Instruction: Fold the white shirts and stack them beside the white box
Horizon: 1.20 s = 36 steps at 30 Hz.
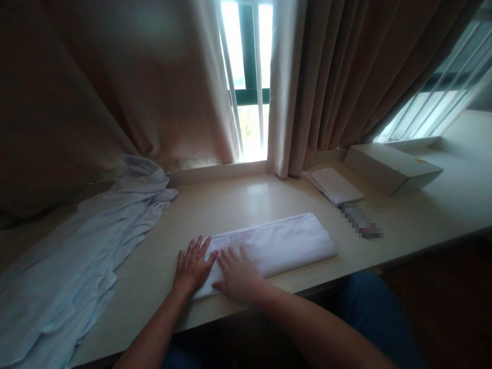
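L hand [195,265] palm-down, fingers spread, on L end of folded white cloth [292,241], nr front edge of tabletop [238,200]. R hand [239,277] flat on same cloth, just beside, fingers apart. Crumpled fabric [96,233] at L.

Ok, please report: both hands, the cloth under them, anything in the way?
Left hand, right hand: on left half of folded cloth. Lying flat on table. Crumpled cloth, box: neither touching it.

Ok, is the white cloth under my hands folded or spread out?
Folded: the white cloth lies as a long, flat strip with layered edges, left hand and right hand on it.
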Motion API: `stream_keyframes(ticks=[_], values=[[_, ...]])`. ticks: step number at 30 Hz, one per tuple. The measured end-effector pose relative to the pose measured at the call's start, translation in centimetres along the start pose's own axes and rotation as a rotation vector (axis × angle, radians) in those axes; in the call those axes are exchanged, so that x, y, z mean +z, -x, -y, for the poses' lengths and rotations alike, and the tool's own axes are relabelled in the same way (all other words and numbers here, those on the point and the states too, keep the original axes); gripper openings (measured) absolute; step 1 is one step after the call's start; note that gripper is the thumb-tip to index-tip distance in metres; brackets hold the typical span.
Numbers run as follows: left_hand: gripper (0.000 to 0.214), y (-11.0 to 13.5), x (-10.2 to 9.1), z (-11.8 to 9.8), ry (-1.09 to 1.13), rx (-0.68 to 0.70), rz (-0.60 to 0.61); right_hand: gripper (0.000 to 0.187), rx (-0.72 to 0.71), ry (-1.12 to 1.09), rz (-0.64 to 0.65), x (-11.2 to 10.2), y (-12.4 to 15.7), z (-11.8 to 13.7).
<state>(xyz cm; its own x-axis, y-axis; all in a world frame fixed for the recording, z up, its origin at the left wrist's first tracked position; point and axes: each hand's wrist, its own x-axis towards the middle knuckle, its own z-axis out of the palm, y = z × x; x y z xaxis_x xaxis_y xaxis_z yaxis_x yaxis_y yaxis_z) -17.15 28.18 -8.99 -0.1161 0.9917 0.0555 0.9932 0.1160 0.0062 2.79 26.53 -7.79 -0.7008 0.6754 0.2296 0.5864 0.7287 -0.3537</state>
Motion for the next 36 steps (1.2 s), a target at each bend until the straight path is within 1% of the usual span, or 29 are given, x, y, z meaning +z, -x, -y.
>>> stream_keyframes(ticks=[1, 3, 6, 8, 11, 14, 17, 20, 23, 26, 28, 30, 31, 33, 35, 36], values=[[0.063, 0.0, 0.1, 0.0, -0.002, 0.002, -0.004, 0.076, 0.005, 0.000, 0.008, -0.1, 0.4, -0.2], [0.064, -0.1, 0.2, 0.1, 0.002, 0.004, -0.003, 0.074, 0.017, 0.007, 0.008, -0.8, 1.5, -1.6], [0.064, -0.2, 0.3, 0.2, 0.010, 0.002, 0.008, 0.071, 0.046, 0.021, 0.004, -3.0, 3.7, -4.8], [0.065, -0.3, 0.4, 0.3, 0.012, 0.003, 0.007, 0.070, 0.086, 0.043, 0.026, -4.6, 5.2, -7.2], [0.065, -0.4, 0.4, 0.3, 0.014, 0.007, 0.006, 0.066, 0.167, 0.109, 0.079, -6.9, 7.6, -11.1], [0.065, -0.4, 0.4, 0.2, 0.012, 0.004, 0.008, 0.064, 0.267, 0.183, 0.114, -8.7, 9.9, -15.0], [0.064, -0.5, 0.6, 0.3, 0.016, 0.006, 0.004, 0.063, 0.382, 0.243, 0.129, -9.9, 11.8, -18.3], [0.064, -0.7, 0.9, 0.6, 0.029, 0.012, 0.002, 0.063, 0.483, 0.262, 0.115, -10.4, 13.1, -20.6], [0.065, -0.7, 1.1, 0.8, 0.045, 0.016, 0.007, 0.066, 0.511, 0.247, 0.092, -10.3, 13.7, -21.7], [0.064, -0.5, 1.1, 0.4, 0.077, 0.009, -0.004, 0.065, 0.502, 0.243, 0.068, -9.8, 13.8, -22.1], [0.064, -0.4, 0.8, 0.0, 0.117, -0.010, -0.028, 0.065, 0.502, 0.248, 0.060, -9.5, 13.9, -22.1], [0.066, -0.6, 0.2, 0.1, 0.181, -0.037, -0.074, 0.064, 0.503, 0.255, 0.048, -9.2, 14.0, -22.2], [0.067, -0.7, -0.3, 0.5, 0.222, -0.053, -0.101, 0.064, 0.501, 0.259, 0.040, -9.2, 14.0, -22.2], [0.066, -1.0, -1.7, 2.0, 0.299, -0.116, -0.157, 0.063, 0.492, 0.262, 0.023, -9.1, 14.1, -22.2], [0.062, -0.8, -3.2, 4.3, 0.351, -0.255, -0.182, 0.063, 0.482, 0.264, 0.015, -9.0, 14.2, -22.2], [0.060, -0.4, -3.9, 5.4, 0.364, -0.335, -0.175, 0.063, 0.483, 0.264, 0.015, -9.0, 14.2, -22.3]])
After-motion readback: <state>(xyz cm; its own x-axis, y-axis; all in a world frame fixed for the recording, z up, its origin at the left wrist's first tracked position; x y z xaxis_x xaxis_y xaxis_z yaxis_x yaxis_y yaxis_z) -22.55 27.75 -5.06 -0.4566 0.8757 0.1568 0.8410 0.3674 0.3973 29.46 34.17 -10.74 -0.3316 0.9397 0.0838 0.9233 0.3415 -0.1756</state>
